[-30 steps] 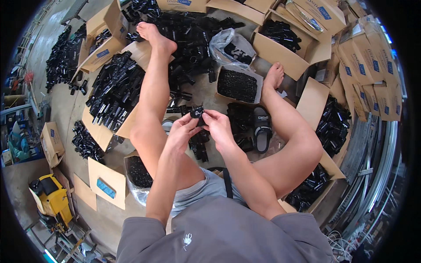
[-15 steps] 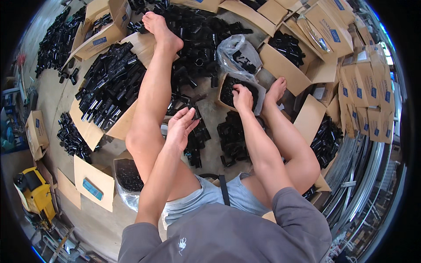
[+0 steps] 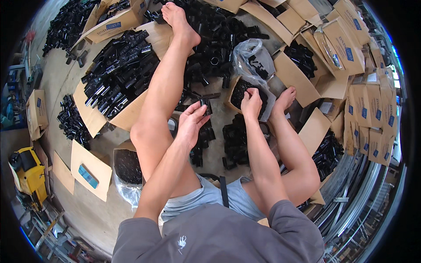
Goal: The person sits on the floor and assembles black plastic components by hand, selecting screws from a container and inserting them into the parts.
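Observation:
My left hand [image 3: 191, 125] is closed round a short black tube-like fitting [image 3: 205, 107], held in front of me between my legs. My right hand [image 3: 251, 103] has its fingers pinched together over the near right part of a small open box [image 3: 230, 104] of tiny black parts [image 3: 240, 90]. Whatever those fingertips hold, if anything, is too small to make out. A clear plastic bag [image 3: 246, 50] with black pieces lies just beyond that box. On the floor between the hands are piles of black fittings [image 3: 237, 141].
A large heap of black fittings [image 3: 118, 74] lies on cardboard left of my outstretched leg. Another small box [image 3: 128, 166] of tiny parts stands by my left thigh. A phone-shaped teal item [image 3: 88, 176] rests on a cardboard flap. Stacked cartons [image 3: 368, 105] and metal tubes [image 3: 359, 197] line the right.
My left hand has turned and moved slightly right, and the black fitting now shows clearly in it. My right hand has drawn back toward the box's near side. The whole view has shifted a little.

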Tool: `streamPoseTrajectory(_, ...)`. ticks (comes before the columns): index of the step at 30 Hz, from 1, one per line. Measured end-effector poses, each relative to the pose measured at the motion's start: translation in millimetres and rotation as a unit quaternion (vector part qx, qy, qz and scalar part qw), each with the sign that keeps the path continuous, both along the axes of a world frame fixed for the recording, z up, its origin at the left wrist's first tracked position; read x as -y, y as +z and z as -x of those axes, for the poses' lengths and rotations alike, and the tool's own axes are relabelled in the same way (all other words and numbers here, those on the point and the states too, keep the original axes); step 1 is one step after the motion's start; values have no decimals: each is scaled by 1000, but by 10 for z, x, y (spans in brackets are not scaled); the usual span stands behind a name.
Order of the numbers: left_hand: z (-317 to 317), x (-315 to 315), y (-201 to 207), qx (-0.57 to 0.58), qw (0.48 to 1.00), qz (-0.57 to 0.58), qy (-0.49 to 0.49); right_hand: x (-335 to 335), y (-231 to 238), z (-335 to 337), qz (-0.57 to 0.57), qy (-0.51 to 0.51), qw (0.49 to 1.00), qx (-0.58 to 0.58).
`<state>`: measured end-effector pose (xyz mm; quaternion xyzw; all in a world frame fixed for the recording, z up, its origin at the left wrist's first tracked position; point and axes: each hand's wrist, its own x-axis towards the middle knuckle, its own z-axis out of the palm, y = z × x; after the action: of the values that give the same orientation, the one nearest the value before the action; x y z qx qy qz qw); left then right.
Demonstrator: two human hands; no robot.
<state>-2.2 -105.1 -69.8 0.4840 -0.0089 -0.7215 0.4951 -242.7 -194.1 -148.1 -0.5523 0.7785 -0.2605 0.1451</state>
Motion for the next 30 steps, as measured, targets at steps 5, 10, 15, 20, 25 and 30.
streamPoseTrajectory(5, 38, 11, 15, -17, 999, 44, -15, -249, 533, -308, 46, -25, 984, 173)
streamPoseTrajectory(10, 76, 11, -23, 39, 997, 58, 9, -593, 827, -806, -19, 49, 902, 428)
streamPoseTrajectory(15, 97, -20, -114, 106, 990, 90, 28, -635, 958, -1052, -66, 17, 871, 486)
streamPoseTrajectory(20, 127, -26, -147, 147, 984, 97, 32, -656, 773, -1179, -18, -11, 868, 496)
streamPoseTrajectory(25, 130, -29, -189, 163, 981, 101, 37, -676, 781, -1266, -11, -42, 843, 536)
streamPoseTrajectory(30, 149, -19, -133, 172, 980, 92, 37, -656, 776, -1219, -37, -62, 837, 542)
